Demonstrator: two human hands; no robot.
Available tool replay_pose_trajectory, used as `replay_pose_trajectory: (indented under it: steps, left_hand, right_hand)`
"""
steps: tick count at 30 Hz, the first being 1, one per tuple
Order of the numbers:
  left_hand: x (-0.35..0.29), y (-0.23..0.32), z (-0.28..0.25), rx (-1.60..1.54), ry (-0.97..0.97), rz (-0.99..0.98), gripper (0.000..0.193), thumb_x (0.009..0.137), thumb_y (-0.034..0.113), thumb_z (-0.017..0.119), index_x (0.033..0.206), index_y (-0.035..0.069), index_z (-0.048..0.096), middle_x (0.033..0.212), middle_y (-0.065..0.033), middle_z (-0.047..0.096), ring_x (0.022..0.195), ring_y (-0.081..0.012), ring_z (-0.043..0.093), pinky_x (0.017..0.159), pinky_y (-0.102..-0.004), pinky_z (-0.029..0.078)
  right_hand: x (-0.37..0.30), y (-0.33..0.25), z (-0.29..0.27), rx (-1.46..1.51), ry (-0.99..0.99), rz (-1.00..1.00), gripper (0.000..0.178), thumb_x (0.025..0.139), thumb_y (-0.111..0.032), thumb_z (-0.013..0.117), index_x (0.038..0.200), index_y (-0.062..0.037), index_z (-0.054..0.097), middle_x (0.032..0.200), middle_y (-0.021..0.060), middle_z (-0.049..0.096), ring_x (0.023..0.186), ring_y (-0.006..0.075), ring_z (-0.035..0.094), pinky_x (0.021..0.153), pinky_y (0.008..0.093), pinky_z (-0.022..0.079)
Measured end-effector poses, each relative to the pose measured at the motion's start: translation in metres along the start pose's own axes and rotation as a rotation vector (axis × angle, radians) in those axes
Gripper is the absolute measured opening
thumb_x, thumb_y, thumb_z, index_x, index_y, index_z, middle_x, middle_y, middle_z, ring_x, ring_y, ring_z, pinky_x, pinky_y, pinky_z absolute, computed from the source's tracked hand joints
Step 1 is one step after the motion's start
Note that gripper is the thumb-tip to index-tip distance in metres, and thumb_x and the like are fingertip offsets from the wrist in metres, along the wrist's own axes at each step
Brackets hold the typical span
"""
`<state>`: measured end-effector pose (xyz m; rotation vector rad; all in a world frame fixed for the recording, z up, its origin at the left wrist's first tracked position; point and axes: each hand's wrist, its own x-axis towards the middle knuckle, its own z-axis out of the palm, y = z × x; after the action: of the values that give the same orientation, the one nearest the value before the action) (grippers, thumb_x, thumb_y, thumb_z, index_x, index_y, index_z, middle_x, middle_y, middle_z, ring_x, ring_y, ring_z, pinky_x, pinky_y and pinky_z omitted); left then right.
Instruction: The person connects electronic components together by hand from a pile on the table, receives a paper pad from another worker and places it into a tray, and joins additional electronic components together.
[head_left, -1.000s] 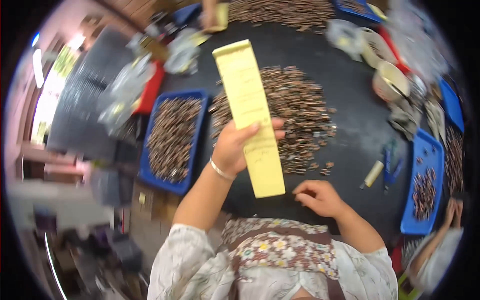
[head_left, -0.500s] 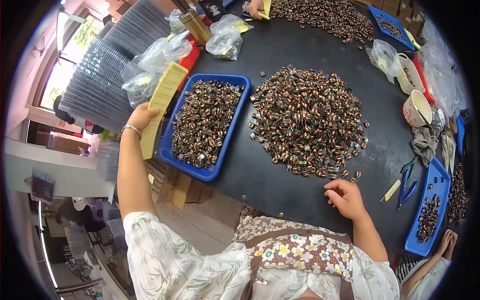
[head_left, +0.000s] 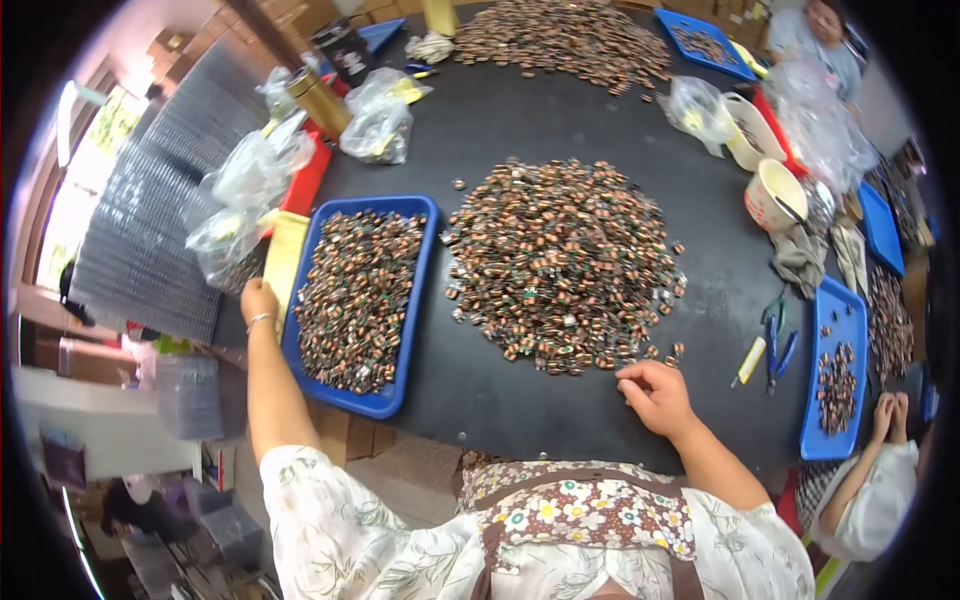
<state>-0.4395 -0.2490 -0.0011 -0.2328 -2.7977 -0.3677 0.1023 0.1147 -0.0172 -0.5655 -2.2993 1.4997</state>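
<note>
My left hand [head_left: 258,300] is closed on the edge of a yellow card [head_left: 287,255], which lies low along the left side of a blue tray [head_left: 424,290]. Small copper-wound coils [head_left: 362,300] fill this tray. To its right, a large round heap of the same coils [head_left: 560,265] is spread on the black table [head_left: 510,410]. My right hand [head_left: 658,397] rests on the tabletop at the heap's near right edge, fingers curled in. Nothing shows between its fingers, and a few loose coils lie just beyond it.
Pliers [head_left: 783,352] and a yellow-handled cutter [head_left: 748,361] lie at right, beside another blue tray [head_left: 850,320]. Plastic bags [head_left: 378,125] and a metal flask [head_left: 318,100] stand far left. Beyond are a paper cup [head_left: 772,195], another coil heap [head_left: 560,40] and co-workers [head_left: 880,470].
The yellow card, upright before, has come down beside the tray with my left hand on it. My view has shifted. My right hand stays curled near the heap.
</note>
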Motion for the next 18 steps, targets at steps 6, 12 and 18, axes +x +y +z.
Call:
replay_pose_trajectory:
  steps: [6, 12, 18]
  left_hand:
    - [0.003, 0.014, 0.017, -0.039, 0.063, 0.044, 0.032, 0.08, 0.017, 0.054, 0.108, 0.002, 0.059, 0.102, -0.02, 0.062, 0.095, -0.033, 0.06, 0.084, -0.0374, 0.046]
    - [-0.018, 0.098, -0.008, -0.224, 0.083, 0.317, 0.029, 0.082, 0.008, 0.055, 0.109, -0.002, 0.057, 0.107, -0.0191, 0.06, 0.097, -0.0282, 0.059, 0.085, -0.0339, 0.045]
    - [-0.126, 0.246, -0.051, -0.703, -0.234, 0.663, 0.027, 0.082, 0.002, 0.055, 0.109, 0.002, 0.058, 0.104, -0.0097, 0.059, 0.095, -0.0177, 0.057, 0.085, -0.0286, 0.044]
  right_hand:
    - [0.003, -0.005, -0.016, -0.09, -0.014, -0.05, 0.01, 0.079, -0.009, 0.061, 0.087, -0.0029, 0.062, 0.078, 0.0096, 0.062, 0.066, 0.0229, 0.06, 0.059, 0.0309, 0.048]
    - [-0.002, 0.004, -0.022, -0.108, 0.008, -0.111, 0.011, 0.079, -0.011, 0.062, 0.088, -0.0044, 0.063, 0.077, 0.0092, 0.062, 0.066, 0.0215, 0.061, 0.059, 0.0307, 0.048]
    - [-0.01, 0.004, -0.03, -0.132, -0.097, -0.122, 0.01, 0.079, -0.011, 0.061, 0.087, -0.0052, 0.063, 0.079, 0.0086, 0.062, 0.072, 0.0223, 0.061, 0.063, 0.0321, 0.048]
